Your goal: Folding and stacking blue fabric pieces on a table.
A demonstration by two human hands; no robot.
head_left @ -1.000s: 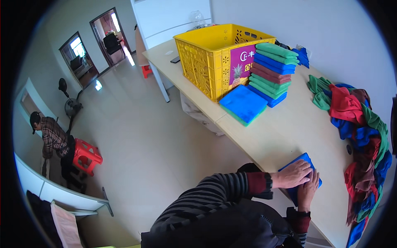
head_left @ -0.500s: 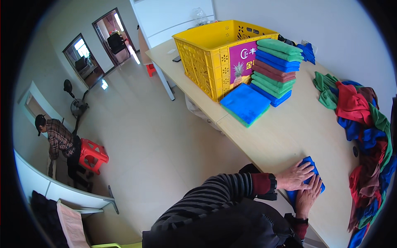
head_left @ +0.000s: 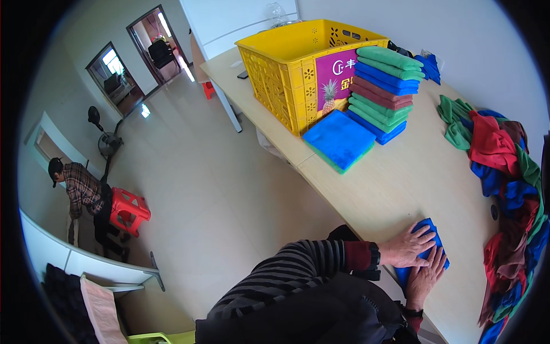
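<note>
A partly folded blue cloth (head_left: 431, 229) lies at the table's near edge, much of it hidden by my hands. My left hand (head_left: 405, 247) presses flat on its upper part, fingers spread. Beside it, my right hand (head_left: 425, 279) rests palm down with stretched fingers on the lower right of the same cloth. Farther off, folded green, blue and maroon cloths form a neat stack (head_left: 382, 94). In front of that stack, a folded blue cloth (head_left: 338, 136) lies on a green one.
A yellow plastic crate (head_left: 281, 86) stands behind the stack. Loose red, green, blue and maroon cloths (head_left: 492, 149) are heaped along the table's right side. Across the floor, a person (head_left: 83, 192) stands bent beside a red stool (head_left: 130, 211), with a fan (head_left: 109, 143) behind.
My right hand has shifted slightly left on the blue cloth. My left hand stays on it, almost unmoved. The whole view has tilted a little.
</note>
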